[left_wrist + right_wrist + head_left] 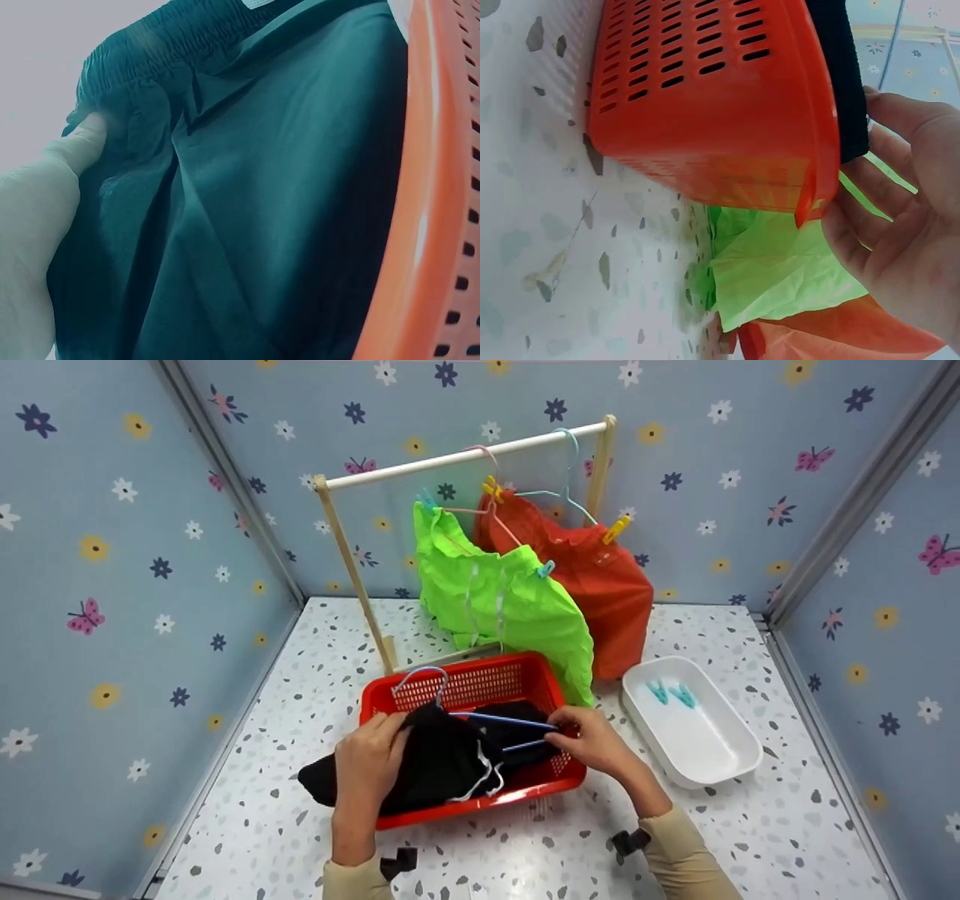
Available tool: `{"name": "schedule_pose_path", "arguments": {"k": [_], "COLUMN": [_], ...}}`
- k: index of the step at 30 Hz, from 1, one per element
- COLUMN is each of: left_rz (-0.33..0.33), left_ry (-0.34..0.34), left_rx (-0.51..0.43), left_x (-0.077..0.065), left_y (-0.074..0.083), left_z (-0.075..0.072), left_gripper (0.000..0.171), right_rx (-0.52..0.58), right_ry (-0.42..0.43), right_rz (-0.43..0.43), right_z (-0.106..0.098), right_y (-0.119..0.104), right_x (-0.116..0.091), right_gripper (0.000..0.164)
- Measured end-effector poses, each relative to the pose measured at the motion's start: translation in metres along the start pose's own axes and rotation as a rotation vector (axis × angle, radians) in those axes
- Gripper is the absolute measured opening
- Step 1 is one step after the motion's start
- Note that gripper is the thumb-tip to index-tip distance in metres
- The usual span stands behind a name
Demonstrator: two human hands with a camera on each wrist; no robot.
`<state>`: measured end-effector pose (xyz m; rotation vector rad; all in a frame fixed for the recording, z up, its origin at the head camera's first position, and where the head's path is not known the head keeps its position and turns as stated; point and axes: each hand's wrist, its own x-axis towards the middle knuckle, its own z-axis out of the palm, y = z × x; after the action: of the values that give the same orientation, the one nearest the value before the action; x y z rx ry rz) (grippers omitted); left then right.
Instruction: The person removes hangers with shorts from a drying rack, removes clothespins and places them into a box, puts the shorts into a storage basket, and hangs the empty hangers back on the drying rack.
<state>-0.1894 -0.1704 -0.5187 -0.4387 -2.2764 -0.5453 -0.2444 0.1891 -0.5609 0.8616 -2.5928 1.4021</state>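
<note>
Red basket (476, 682): black garment (431, 765) partly inside, overhanging at 8 o'clock. White tray (709, 742), at the basket's 3 o'clock: contains two teal clips (683, 696). Left hand (369, 761) grips the black garment, which lies at its 3 o'clock; right hand (596, 739) pinches the blue hanger (514, 721), garment at its 9 o'clock.

Two hands (367, 761) lower centre, three hangers (517, 721) across the middle, one rack (397, 470) upper centre, two garments (525, 607) hanging there, one basket (536, 790) lower centre, one tray (705, 739) right, six clothespins (615, 531) now, two lower right
</note>
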Motion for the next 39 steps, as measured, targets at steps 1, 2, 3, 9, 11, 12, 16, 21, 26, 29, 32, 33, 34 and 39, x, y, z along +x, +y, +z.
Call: {"name": "schedule_pose_path", "arguments": {"k": [1, 2, 3, 9, 11, 12, 16, 21, 26, 29, 32, 33, 34, 39], "left_rz": [0.000, -0.001, 0.001, 0.007, 0.009, 0.012, 0.029, 0.040, 0.066, 0.074, 0.089, 0.099, 0.108, 0.159], "left_ry": [0.006, 0.009, 0.016, 0.055, 0.061, 0.060, 0.041, 0.029, 0.023, 0.017, 0.013, 0.010, 0.008, 0.008], "left_rx": [-0.001, 0.002, 0.000, -0.038, -0.054, -0.060, -0.073, -0.092, -0.109, -0.135, -0.171, -0.183, -0.195, -0.234], "left_x": [0.000, 0.000, 0.002, 0.014, 0.018, 0.019, 0.022, 0.024, 0.030, 0.035, 0.041, 0.043, 0.045, 0.057], "left_y": [0.000, 0.000, 0.001, 0.007, 0.010, 0.011, 0.016, 0.020, 0.024, 0.027, 0.029, 0.031, 0.032, 0.041], "left_z": [0.000, -0.001, -0.001, -0.001, 0.001, 0.001, 0.003, 0.005, 0.009, 0.014, 0.020, 0.022, 0.024, 0.034], "left_gripper": [0.005, 0.006, 0.006, 0.009, 0.011, 0.011, 0.012, 0.012, 0.011, 0.010, 0.011, 0.011, 0.012, 0.015], "right_rx": [0.008, 0.013, 0.018, 0.056, 0.083, 0.098, 0.117, 0.088, -0.044, -0.179, -0.336, -0.387, -0.433, -0.576], "right_ry": [-0.001, -0.003, -0.002, 0.063, 0.092, 0.099, 0.136, 0.214, 0.238, 0.228, 0.203, 0.189, 0.177, 0.170], "right_rz": [0.005, 0.010, 0.017, 0.074, 0.095, 0.106, 0.113, 0.040, -0.075, -0.114, -0.099, -0.090, -0.081, -0.074], "right_z": [0.000, 0.001, 0.001, 0.000, 0.000, 0.000, 0.002, 0.001, -0.005, -0.009, -0.014, -0.016, -0.018, -0.027], "right_y": [0.000, 0.000, 0.001, 0.000, -0.001, -0.001, -0.003, -0.008, -0.017, -0.019, -0.021, -0.022, -0.022, -0.025], "right_x": [0.000, 0.000, 0.000, -0.003, -0.004, -0.004, -0.007, -0.006, -0.006, -0.009, -0.014, -0.016, -0.018, -0.029], "right_gripper": [0.014, 0.016, 0.017, 0.031, 0.036, 0.037, 0.041, 0.042, 0.045, 0.052, 0.055, 0.055, 0.054, 0.055]}}
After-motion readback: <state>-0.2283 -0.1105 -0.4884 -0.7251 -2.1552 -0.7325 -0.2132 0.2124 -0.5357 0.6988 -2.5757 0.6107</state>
